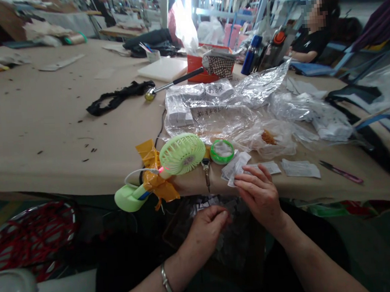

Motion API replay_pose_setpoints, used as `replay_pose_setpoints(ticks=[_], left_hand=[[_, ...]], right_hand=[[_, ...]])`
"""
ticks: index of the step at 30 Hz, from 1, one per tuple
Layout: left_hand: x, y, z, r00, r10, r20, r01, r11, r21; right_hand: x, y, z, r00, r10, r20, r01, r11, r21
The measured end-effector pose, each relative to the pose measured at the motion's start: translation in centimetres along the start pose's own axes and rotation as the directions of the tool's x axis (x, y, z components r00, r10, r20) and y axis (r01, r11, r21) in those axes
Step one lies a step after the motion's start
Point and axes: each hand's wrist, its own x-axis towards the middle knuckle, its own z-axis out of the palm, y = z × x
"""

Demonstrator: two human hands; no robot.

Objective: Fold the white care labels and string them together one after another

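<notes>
My right hand (pixel 260 195) reaches to the table edge with its fingers stretched out, resting on a small heap of white paper labels (pixel 235 166). Below the edge is my left hand (pixel 206 232), its thumb and fingers pinched together; whatever lies between them is hidden. More labels (pixel 301 168) lie flat to the right of my right hand. Left of the heap, a soldering iron (pixel 206 174) points downward over the edge. A round green-rimmed tub (pixel 222 151) with something whitish inside sits just behind the labels. Under my hands, a container (pixel 174 229) holds many pale scraps.
A green fan (pixel 182 153) is taped to the table edge (pixel 84 185). Pink-handled thread snips (pixel 342 172) lie at right. Behind are plastic-wrapped label bundles (pixel 200 99), a hammer-like tool (pixel 173 84) and a red box (pixel 196 68). Another person (pixel 314 31) sits at back right.
</notes>
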Motion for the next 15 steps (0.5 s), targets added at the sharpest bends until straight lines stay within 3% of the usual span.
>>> replay_pose_setpoints(ticks=[3,5,7,9,12,15], left_hand=[[0.2,1.1,1.0,0.979,-0.131,0.155,0.178,0.923,-0.341],[0.4,1.5,1.5,0.957,-0.131,0.261,0.256,0.805,-0.535],[0.7,1.9,2.0,0.952,-0.098,0.29,0.27,0.719,-0.64],[1.0,2.1,2.5,0.962,-0.098,0.256,0.25,0.697,-0.672],[1.2,2.2,3.0,0.973,-0.143,0.178,0.226,0.731,-0.644],[1.2,2.3,3.1,0.97,-0.204,0.132,0.243,0.805,-0.541]], right_hand=[[-0.7,-0.3,-0.6,0.998,-0.056,-0.023,0.059,0.992,0.115],[-1.6,-0.9,-1.2,0.994,-0.106,0.019,0.101,0.979,0.179],[-2.6,-1.9,-1.7,0.988,-0.139,0.074,0.12,0.969,0.215],[-3.3,-2.7,-2.1,0.981,-0.16,0.112,0.131,0.964,0.23],[-3.6,-2.8,-2.7,0.976,-0.162,0.147,0.128,0.968,0.214],[-3.0,-1.2,-3.3,0.991,-0.032,0.13,0.026,0.999,0.045]])
